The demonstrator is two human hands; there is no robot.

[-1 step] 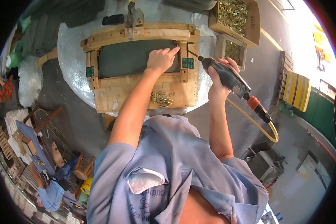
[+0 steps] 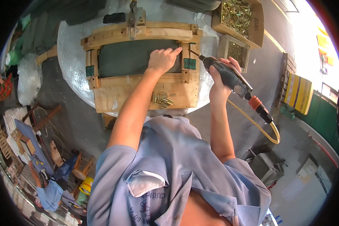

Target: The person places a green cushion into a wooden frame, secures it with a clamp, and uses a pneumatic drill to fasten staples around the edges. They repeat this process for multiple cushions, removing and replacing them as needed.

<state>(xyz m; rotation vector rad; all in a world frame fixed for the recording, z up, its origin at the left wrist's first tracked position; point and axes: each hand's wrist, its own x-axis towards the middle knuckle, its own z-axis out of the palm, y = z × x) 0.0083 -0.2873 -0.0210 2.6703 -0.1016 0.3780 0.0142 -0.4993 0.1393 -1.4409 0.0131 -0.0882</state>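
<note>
My right hand is wrapped round a black air screwdriver, whose long thin bit points left at the upper right corner of a wooden frame. A dark green-grey panel lies inside this frame. Over the panel's right part is my left hand, its index finger stretched to the corner near the bit tip, the other fingers curled. Whatever its fingertips hold is hidden. Dark green blocks sit on the frame's sides. Several brass-coloured metal fittings lie loose on the wooden board in front.
A metal toggle clamp stands at the frame's far side. At the back right are a cardboard box of brassy fittings and a tray of small parts. A yellow hose hangs from the screwdriver. Another person is at lower left.
</note>
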